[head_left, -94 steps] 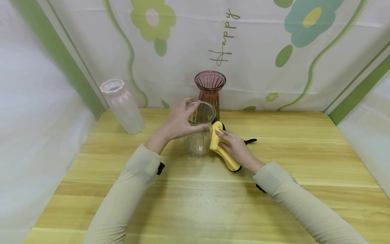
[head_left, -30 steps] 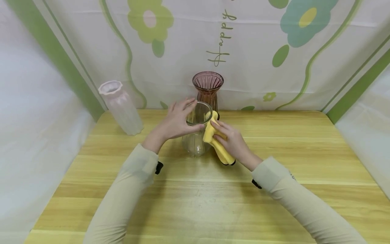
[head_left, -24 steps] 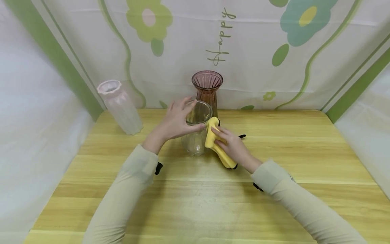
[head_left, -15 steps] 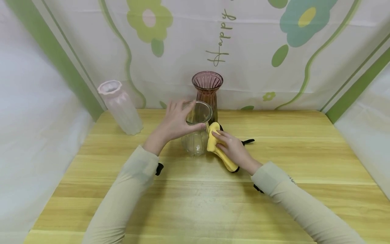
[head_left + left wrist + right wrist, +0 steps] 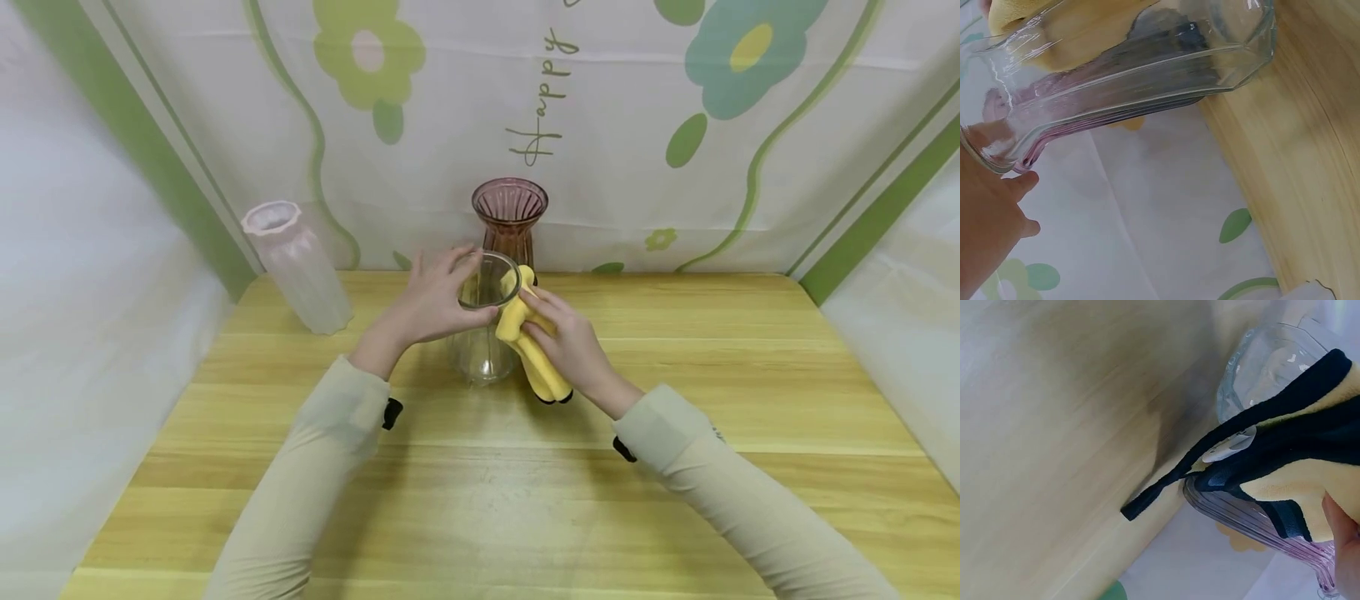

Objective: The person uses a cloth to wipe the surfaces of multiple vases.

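Note:
A clear ribbed glass vase (image 5: 483, 354) stands upright on the wooden table. My left hand (image 5: 431, 307) grips it by the neck, thumb on the near side and fingers at the far side of the rim. Bunched in my right hand (image 5: 576, 346) is a yellow cloth (image 5: 513, 323) with black edging, pressed against the vase's right side just below the rim. In the right wrist view, a black strap (image 5: 1169, 478) and a small white label (image 5: 1230, 445) hang from the cloth. Glass and the left hand partly overlap, and the cloth's far side is hidden in the head view.
Close behind the clear vase stands a purple-to-amber fluted glass vase (image 5: 510, 202). A white-and-pink vase (image 5: 306, 275) is at the table's back left. A floral curtain (image 5: 615, 108) rises along the back edge of the wooden table (image 5: 487, 508).
Over these seconds the right hand shifts the cloth down and up along the vase's side; it is now higher, near the rim, than half a second ago. The left hand keeps its hold.

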